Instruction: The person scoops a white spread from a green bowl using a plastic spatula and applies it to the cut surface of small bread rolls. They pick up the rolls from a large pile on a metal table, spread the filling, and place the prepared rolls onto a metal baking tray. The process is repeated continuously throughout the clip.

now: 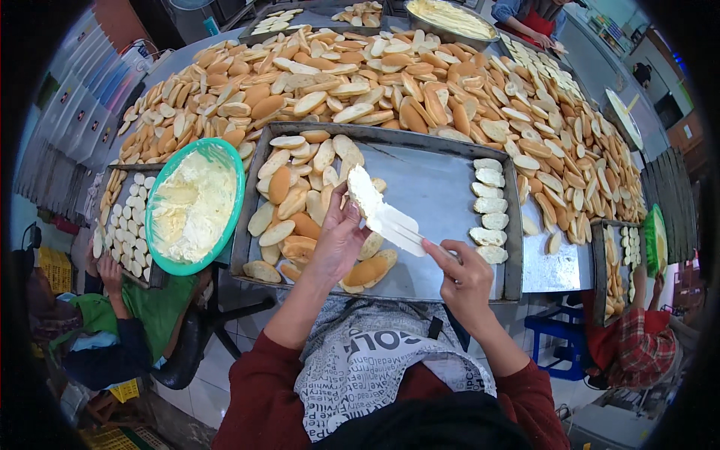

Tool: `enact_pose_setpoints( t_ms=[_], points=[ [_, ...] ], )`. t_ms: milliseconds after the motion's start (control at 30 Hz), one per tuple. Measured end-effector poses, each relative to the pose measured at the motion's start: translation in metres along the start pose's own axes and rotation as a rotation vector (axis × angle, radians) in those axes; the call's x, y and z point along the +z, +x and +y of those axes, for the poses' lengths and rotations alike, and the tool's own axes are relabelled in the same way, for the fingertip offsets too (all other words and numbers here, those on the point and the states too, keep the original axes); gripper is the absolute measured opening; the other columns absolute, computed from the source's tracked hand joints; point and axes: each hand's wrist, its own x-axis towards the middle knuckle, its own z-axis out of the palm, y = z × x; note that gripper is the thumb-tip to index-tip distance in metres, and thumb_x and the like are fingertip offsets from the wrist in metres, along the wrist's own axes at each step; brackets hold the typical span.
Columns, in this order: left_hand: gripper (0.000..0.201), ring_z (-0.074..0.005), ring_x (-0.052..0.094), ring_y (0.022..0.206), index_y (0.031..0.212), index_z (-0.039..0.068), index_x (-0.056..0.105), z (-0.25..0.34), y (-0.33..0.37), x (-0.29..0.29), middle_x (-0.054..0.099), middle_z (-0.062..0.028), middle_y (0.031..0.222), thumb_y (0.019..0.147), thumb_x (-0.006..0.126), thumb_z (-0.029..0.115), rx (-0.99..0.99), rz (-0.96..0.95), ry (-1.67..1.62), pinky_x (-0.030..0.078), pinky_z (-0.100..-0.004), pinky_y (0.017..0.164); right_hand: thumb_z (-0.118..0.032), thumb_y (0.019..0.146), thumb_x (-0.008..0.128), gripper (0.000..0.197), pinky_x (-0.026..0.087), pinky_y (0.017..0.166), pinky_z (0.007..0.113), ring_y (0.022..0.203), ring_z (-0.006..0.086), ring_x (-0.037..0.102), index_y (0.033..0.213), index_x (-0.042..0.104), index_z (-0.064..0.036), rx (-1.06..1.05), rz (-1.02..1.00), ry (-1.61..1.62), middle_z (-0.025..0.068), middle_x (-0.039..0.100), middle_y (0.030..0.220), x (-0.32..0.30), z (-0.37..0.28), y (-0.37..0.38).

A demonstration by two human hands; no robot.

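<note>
My left hand (pixel 339 234) is closed on a slice of bread (pixel 363 187) whose upper face is coated with pale cream. In my right hand (pixel 466 279) is the handle of a white spatula (pixel 397 228); its cream-smeared blade touches or nearly touches the slice. Both hands are above a metal tray (pixel 420 165). Uncoated bread slices (pixel 294 196) crowd its left side. Along the right wall runs a column of cream-covered slices (pixel 490 204). To the left of the tray, a green basin (pixel 238 196) holds pale cream (pixel 191 206).
A large heap of bread slices (pixel 337 82) spreads behind the tray. Co-workers sit at both sides: a hand (pixel 111 276) by a left tray (pixel 154 279), a plaid sleeve (pixel 643 346) at right. Another person's hand (pixel 540 39) shows at the far right. A blue stool (pixel 559 337) stands below.
</note>
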Motion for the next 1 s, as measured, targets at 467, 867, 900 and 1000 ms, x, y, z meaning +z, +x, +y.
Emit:
enact_pose_setpoints(
  t_ms=[467, 867, 900, 1000],
  points=[
    [0.056, -0.0179, 0.05, 0.113, 0.138, 0.017, 0.022, -0.016, 0.006, 0.003, 0.045, -0.0037, 0.126, 0.092, 0.053, 0.014, -0.068, -0.078, 0.167, 0.046, -0.0371, 0.091, 0.016, 0.062, 0.053, 0.061, 0.048, 0.061, 0.029, 0.067, 0.0209, 0.06, 0.109, 0.069, -0.0201, 0.263, 0.023, 0.099, 0.008, 0.063, 0.085, -0.025, 0.02, -0.036],
    [0.051, -0.0244, 0.058, 0.093, 0.111, 0.004, 0.036, -0.136, 0.02, 0.027, 0.05, -0.0151, 0.106, 0.074, 0.07, 0.009, -0.305, -0.635, 1.112, 0.051, -0.0332, 0.076, 0.009, 0.081, 0.057, 0.037, 0.044, 0.069, 0.02, 0.077, 0.0095, 0.057, 0.111, 0.067, -0.0113, 0.596, 0.453, 0.141, 0.0055, 0.064, 0.088, -0.071, 0.068, -0.081],
    [0.05, -0.0275, 0.058, 0.09, 0.108, 0.004, 0.038, -0.142, 0.023, 0.03, 0.051, -0.0158, 0.103, 0.072, 0.072, 0.01, -0.227, -0.661, 1.234, 0.05, -0.0358, 0.076, 0.009, 0.081, 0.057, 0.037, 0.044, 0.069, 0.021, 0.077, 0.0094, 0.057, 0.111, 0.067, -0.0114, 0.602, 0.458, 0.138, 0.0055, 0.064, 0.088, -0.072, 0.069, -0.084],
    [0.048, -0.0305, 0.055, 0.09, 0.101, 0.004, 0.045, -0.158, 0.024, 0.038, 0.052, -0.0146, 0.099, 0.066, 0.075, 0.015, 0.108, -0.708, 1.493, 0.048, -0.0386, 0.074, 0.008, 0.081, 0.057, 0.037, 0.044, 0.069, 0.021, 0.078, 0.0093, 0.057, 0.111, 0.067, -0.0119, 0.628, 0.465, 0.121, 0.0055, 0.064, 0.087, -0.075, 0.073, -0.092]
  ],
)
